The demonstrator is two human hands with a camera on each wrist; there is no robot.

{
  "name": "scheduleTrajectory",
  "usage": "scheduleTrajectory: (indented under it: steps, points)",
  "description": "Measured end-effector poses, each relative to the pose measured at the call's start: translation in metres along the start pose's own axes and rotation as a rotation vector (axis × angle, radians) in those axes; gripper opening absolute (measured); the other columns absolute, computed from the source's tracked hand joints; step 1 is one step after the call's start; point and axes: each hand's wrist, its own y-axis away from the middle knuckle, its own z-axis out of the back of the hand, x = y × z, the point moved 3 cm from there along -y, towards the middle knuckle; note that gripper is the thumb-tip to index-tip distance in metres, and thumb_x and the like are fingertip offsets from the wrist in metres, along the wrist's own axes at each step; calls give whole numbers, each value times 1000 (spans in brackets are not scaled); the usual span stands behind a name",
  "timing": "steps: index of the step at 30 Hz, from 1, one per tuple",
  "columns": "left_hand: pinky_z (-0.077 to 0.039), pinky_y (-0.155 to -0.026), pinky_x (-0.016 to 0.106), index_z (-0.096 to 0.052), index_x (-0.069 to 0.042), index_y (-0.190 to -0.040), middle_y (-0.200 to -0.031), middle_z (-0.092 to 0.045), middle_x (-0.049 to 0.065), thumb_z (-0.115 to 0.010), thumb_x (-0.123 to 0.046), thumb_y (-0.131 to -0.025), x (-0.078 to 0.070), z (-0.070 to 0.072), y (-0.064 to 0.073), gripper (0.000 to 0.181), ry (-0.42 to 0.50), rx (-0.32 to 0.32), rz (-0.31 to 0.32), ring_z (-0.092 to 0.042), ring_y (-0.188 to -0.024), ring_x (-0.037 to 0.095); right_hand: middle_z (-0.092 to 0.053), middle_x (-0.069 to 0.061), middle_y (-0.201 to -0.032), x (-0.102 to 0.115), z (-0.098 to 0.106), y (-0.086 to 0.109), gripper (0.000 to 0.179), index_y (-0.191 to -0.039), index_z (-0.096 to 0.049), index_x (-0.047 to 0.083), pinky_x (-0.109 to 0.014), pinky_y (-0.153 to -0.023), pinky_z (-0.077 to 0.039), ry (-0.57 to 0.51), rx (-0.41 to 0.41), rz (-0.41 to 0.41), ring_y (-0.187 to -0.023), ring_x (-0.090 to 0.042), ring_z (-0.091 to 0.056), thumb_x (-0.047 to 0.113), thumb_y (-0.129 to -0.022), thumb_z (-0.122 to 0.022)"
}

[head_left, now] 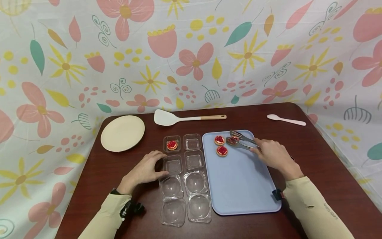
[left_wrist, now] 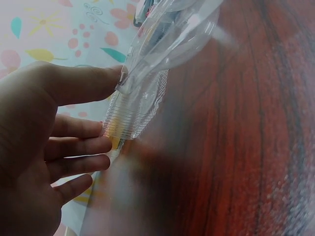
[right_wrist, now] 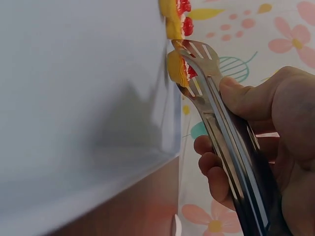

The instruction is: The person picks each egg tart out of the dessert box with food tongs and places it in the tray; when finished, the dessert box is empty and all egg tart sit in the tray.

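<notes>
My right hand [head_left: 274,154] grips metal tongs [right_wrist: 216,103] with slotted heads, which stand on either side of a small red-topped tart [right_wrist: 180,69] on the blue tray [head_left: 244,186]. Two more tarts, one behind [head_left: 219,140] and one in front [head_left: 222,151], lie just left of the tongs. My left hand [head_left: 146,168] is at the left side of an uncovered compartment of the clear plastic containers [head_left: 173,165]. Its thumb [left_wrist: 91,83] touches the plastic edge, while the other fingers are loosely extended. Another tart [head_left: 172,145] sits in the back left compartment.
Clear domed lids [head_left: 173,212] lie at the front of the containers. Behind them is a white spatula [head_left: 165,118] with a wooden handle. A cream plate [head_left: 123,133] stands at the back left, and a pale pink spoon [head_left: 286,119] lies at the back right.
</notes>
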Motion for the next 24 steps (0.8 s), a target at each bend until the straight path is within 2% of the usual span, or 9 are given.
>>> scheduleTrajectory:
  steps: [15, 20, 24]
  points:
    - [-43, -100, 47, -63, -3, -123, -119, -62, 7, -81, -40, -74, 0, 1, 1, 64, 5, -3, -7, -55, -116, 25, -68, -18, -94, -4, -7, -1, 46, -123, -61, -3, -43, -50, -44, -6, 28, -24, -62, -22, -55, 30, -92, -65]
    - [-43, -100, 47, -63, -3, -123, -119, -62, 7, -82, -39, -74, -1, 1, 0, 64, 4, -8, -8, -55, -115, 25, -66, -25, -107, -3, -4, 0, 54, -130, -56, -6, -54, -60, -49, 3, 8, -32, -79, -38, -65, 34, -94, -62]
    - [-43, -98, 47, -63, -4, -123, -118, -62, 6, -81, -40, -74, 0, 1, 0, 64, -2, -14, -13, -55, -115, 24, -63, -28, -115, -1, 2, -1, 57, -133, -53, -7, -60, -67, -50, 11, -13, -29, -91, -46, -64, 35, -95, -60]
